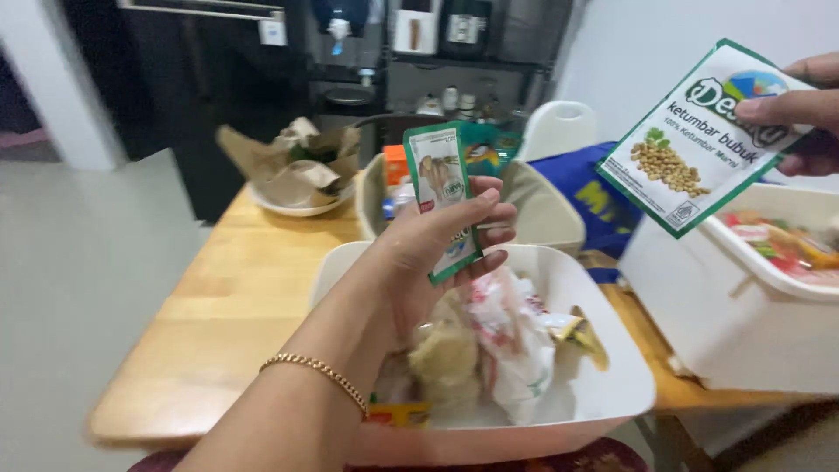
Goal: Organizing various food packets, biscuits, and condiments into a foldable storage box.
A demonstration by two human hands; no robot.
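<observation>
My left hand (pixel 437 240) holds a small green-and-white sachet (pixel 441 188) upright above a white bin (pixel 603 350) filled with plastic bags and food packets. A gold chain bracelet sits on that wrist. My right hand (pixel 800 109), at the top right edge, pinches a larger green-bordered white spice sachet (pixel 695 140) with a picture of seeds, held tilted above a second white bin (pixel 725 323).
Both bins stand on a wooden table (pixel 218 306). A third white container (pixel 542 218) with packets sits behind. A bowl with crumpled brown paper (pixel 297 166) is at the far end. A white chair back (pixel 559 127) and dark shelving stand beyond.
</observation>
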